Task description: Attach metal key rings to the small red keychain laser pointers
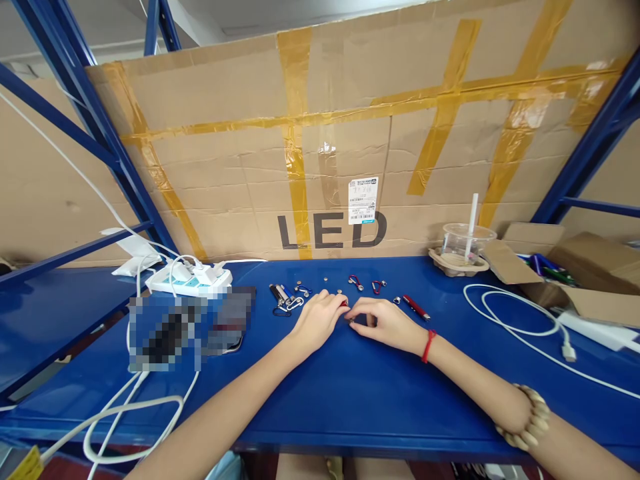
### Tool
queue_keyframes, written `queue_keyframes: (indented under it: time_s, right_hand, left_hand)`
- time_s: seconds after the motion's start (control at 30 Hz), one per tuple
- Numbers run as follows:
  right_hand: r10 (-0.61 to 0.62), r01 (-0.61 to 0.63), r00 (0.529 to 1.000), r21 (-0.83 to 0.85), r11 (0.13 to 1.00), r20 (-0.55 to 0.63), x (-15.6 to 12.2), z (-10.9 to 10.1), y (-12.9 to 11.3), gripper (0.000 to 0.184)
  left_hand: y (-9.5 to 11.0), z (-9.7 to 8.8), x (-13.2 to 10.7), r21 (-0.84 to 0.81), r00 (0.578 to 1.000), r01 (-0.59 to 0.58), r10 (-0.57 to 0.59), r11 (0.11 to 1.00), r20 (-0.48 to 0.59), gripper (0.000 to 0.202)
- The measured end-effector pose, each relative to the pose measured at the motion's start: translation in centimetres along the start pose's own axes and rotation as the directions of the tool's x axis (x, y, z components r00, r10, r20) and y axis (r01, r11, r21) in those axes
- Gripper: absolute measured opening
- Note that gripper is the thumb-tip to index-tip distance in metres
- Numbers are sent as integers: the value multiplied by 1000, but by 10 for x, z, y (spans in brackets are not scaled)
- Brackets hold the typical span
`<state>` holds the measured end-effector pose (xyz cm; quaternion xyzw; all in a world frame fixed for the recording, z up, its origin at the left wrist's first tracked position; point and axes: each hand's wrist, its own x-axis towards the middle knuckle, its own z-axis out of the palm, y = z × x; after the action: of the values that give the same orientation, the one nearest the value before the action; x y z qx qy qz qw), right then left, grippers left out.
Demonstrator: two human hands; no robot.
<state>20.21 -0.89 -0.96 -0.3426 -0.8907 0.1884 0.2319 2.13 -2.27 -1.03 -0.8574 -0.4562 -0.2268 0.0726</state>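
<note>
Both hands rest on the blue table (350,393), fingertips meeting at its middle. My left hand (317,319) is curled, pinching a small red piece (344,303) at its fingertips. My right hand (383,322), with a red string at the wrist, is also curled and pinches a tiny part I cannot make out. Just beyond lie red carabiner clips (356,282), small round button cells (326,281), a bunch of small metal keychain lights (283,297) and a red pen-like light (415,307).
A white power strip (190,281) with plugs and white cables stands at the left, beside a blurred patch. A plastic cup with a straw (465,243) and open cardboard boxes (565,267) are at the right, with a white cable (520,323). A taped cardboard sheet (350,133) forms the back wall.
</note>
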Motion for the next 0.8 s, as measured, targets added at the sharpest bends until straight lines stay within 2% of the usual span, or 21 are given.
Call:
queue_keyframes:
  time_s: [0.3,0.5,0.8]
  right_hand:
    - [-17,18,1000,-52,999,16,0,-3,-3,16]
    - [-44,45,998,-38,998,35,0,-5,-2,18]
    - [-37,38,999,-36,999,28,-1,-5,-1,17]
  left_hand:
    - [0,1,-1,-43,1000,-14,12,999,-29,22]
    - [2,-2,-2,-68,1000,-9,9,998,-1,21]
    - [4,0,-3,-65,998,7,-11,998,-56,21]
